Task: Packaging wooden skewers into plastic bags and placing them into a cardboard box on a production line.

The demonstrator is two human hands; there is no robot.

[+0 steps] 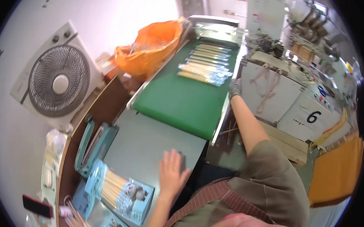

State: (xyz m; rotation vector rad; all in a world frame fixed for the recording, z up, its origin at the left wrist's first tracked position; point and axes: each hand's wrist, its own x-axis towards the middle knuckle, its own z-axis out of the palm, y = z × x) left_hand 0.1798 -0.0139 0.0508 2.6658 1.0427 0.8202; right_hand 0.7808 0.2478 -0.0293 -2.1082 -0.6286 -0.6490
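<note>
My left hand, bare, is open with its fingers spread above the grey tabletop. To its left lies a light blue panda-printed pack of pale wooden sticks that look like chopsticks. A second similar pack lies nearer the lower edge. My right hand, in a grey glove, reaches to the right side rail of the green conveyor belt; its fingers are mostly hidden. Beside it on the belt, several clear-wrapped wooden sticks lie in a row.
A teal hand sealer stands at the table's left edge. Beyond are a box fan and an orange bag. A phone is at lower left. White machine cabinets and an orange-brown box stand on the right.
</note>
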